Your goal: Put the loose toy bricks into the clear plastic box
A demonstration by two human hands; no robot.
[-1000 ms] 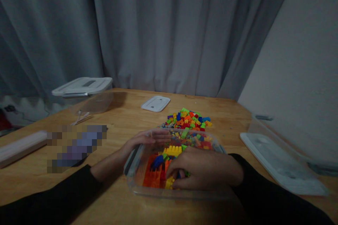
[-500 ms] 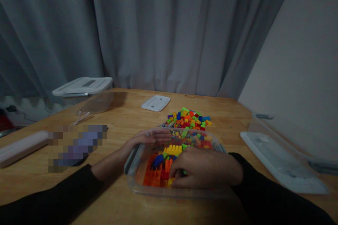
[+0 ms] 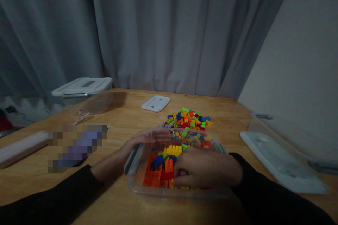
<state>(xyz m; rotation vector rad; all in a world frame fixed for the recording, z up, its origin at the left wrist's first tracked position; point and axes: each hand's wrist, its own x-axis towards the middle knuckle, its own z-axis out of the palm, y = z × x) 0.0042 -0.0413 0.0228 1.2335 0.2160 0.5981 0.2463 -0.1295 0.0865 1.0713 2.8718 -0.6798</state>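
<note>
A clear plastic box (image 3: 182, 192) stands in front of me with colourful toy building bricks inside, among them orange, blue and yellow ones (image 3: 172, 150). My left hand (image 3: 151, 136) lies flat along the box's far left side, fingers stretched out and together, holding nothing. Inside the box, my right hand (image 3: 194, 167) reaches down among the bricks with its fingers curled. Its fingertips touch or grip something there that the hand itself hides. An orange brick (image 3: 169, 166) lies just left of those fingers. Behind the box is a heap of mixed bricks (image 3: 188, 117) on the table.
A lidded clear box (image 3: 95, 100) stands at the back left, and a small white lid (image 3: 156, 103) lies at the back. On the right are another white lid (image 3: 283, 161) and a clear container (image 3: 280, 132). A pixelated item (image 3: 81, 146) and a long pale case (image 3: 23, 147) lie left.
My right hand has shifted slightly to the right inside the box, showing more of the orange and red bricks beside it. My left hand has stayed in place.
</note>
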